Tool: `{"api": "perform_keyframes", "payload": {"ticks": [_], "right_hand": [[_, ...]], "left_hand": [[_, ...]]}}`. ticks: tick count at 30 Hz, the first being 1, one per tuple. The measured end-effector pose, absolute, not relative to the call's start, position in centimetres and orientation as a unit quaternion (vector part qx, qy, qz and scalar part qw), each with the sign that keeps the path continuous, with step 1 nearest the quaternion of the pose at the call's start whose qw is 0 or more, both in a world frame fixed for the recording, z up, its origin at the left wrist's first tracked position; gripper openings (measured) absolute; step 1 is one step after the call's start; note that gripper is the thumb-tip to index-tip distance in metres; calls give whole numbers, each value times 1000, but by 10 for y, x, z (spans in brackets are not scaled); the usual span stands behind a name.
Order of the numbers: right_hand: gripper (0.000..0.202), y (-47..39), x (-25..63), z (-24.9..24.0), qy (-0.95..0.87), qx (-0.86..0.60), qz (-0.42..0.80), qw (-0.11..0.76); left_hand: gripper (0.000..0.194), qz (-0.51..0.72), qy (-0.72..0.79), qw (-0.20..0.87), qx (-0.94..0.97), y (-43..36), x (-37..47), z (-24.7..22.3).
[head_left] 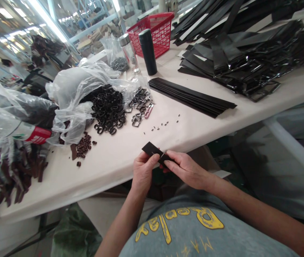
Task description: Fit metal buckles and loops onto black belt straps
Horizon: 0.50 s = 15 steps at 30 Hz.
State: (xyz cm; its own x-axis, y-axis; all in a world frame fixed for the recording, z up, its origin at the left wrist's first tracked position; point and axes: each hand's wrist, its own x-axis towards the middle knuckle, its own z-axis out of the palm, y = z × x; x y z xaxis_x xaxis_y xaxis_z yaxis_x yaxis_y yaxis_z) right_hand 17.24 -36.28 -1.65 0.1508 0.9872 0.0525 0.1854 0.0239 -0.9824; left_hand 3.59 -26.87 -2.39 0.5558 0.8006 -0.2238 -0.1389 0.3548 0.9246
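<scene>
Just off the table's front edge, both hands pinch one black strap [150, 147]. My left hand [144, 168] is closed on its left part, with the thumb lying on top. On its right part, my right hand [185, 167] is closed, thumb pressing down. A thin metal piece, too small to make out well, shows on the strap between the thumbs. Several tiny dark metal bits [158, 128] lie on the table just beyond the hands. Past them are a pile of metal buckles [140, 100] and a heap of black loops [109, 107].
A stack of black straps [189, 96] lies ahead, with buckled black belts [245, 60] at the right. A black flask [148, 51], a glass bottle [129, 53] and a red basket [165, 34] stand behind. Plastic bags [74, 80] and brown loops [84, 145] are on the left.
</scene>
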Motion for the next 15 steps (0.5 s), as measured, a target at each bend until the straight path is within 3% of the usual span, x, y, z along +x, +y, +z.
{"api": "perform_keyframes", "payload": {"ticks": [7,15], "right_hand": [[18,-367,180,-13,-537,-593,404,443],[19,-365,169,-17,-532,-613,370,452]], "left_hand": [[22,388,360,717,454,-262,39,-21],[25,331,346,781,400,-275,47,-17]]}}
